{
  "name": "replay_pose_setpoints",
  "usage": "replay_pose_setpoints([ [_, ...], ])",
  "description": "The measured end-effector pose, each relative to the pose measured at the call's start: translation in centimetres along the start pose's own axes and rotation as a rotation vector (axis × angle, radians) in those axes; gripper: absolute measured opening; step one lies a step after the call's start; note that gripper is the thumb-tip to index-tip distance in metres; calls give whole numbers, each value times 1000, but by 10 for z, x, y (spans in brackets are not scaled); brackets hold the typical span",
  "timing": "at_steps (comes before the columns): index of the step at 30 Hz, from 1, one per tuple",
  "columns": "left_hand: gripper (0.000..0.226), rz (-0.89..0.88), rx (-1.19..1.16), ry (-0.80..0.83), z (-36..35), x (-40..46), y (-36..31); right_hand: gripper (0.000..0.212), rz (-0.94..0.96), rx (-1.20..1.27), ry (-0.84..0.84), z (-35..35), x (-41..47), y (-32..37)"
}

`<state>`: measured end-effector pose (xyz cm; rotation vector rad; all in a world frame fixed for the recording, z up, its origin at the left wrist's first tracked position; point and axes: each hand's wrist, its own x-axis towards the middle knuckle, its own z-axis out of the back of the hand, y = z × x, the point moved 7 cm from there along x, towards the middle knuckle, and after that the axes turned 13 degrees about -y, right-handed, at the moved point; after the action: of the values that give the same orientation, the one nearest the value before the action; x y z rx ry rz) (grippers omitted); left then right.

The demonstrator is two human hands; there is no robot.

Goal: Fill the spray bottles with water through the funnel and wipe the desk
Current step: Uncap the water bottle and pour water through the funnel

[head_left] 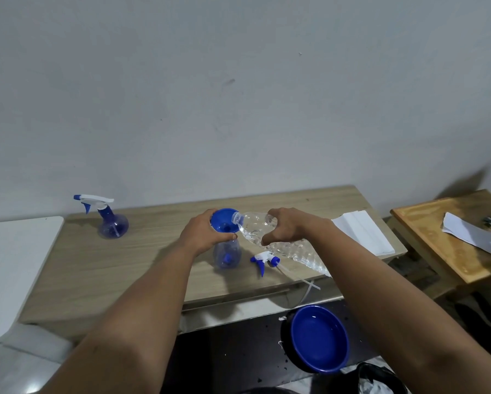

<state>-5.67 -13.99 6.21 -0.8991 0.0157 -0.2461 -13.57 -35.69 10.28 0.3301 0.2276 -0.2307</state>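
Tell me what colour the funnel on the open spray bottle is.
Blue. The funnel shows best in the head view, steadied by the left hand.

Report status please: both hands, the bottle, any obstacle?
Left hand steadies funnel on open spray bottle. Right hand tilts water bottle into funnel. Trigger head lies beside. Nothing blocking.

Funnel (223, 220) in open bottle (227, 254); trigger head (264, 260) right; capped sprayer (111, 220) far left.
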Motion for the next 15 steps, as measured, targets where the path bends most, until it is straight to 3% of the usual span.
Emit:
replay_pose_setpoints([
  [15,72,0,15,-1,-1,2,3,81,19,-49,6,8,-5,8],
])
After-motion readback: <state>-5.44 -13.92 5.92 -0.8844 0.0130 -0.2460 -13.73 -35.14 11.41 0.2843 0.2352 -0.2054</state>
